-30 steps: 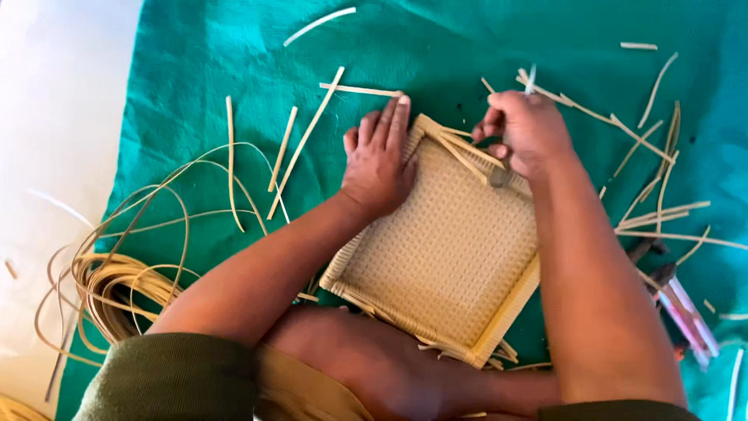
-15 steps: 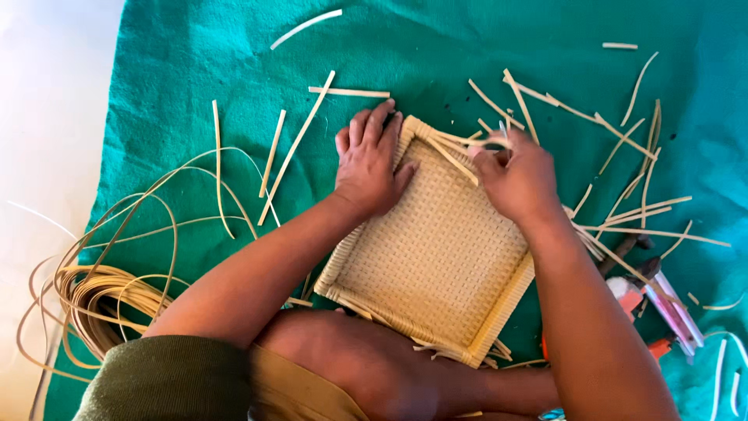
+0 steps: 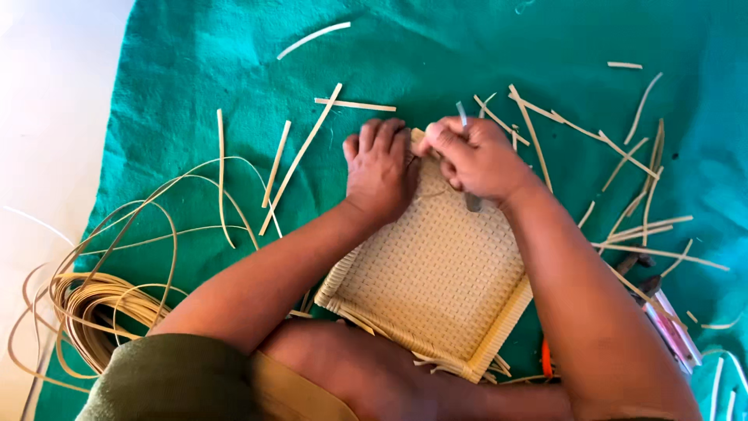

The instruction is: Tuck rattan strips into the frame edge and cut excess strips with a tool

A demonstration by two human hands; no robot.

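The woven tray (image 3: 436,281) lay on the green cloth (image 3: 195,70), tilted diamond-wise, its near corner against the person's knee (image 3: 366,374) and its far corner under both hands. Its flat bed was tight basket weave in pale cane, with a raised ribbed rim along the right side and loose strip ends poking out below the near edge.

The left hand (image 3: 380,168) pressed flat on the far corner, fingers together and extended, palm down, gripping nothing. The right hand (image 3: 477,158) was curled closed just beside it, almost touching, around a thin grey tool (image 3: 471,199) whose ends showed above and below the fist; a cane strand ran across the weave between the two hands.

Cut strips (image 3: 300,160) lay scattered on the cloth to the left and right of the tray. A coil (image 3: 97,312) of long cane sat at the cloth's left edge, loops trailing toward the left forearm. Near the right elbow lay some pink-handled tools (image 3: 670,327), partly hidden, and something orange (image 3: 545,359).
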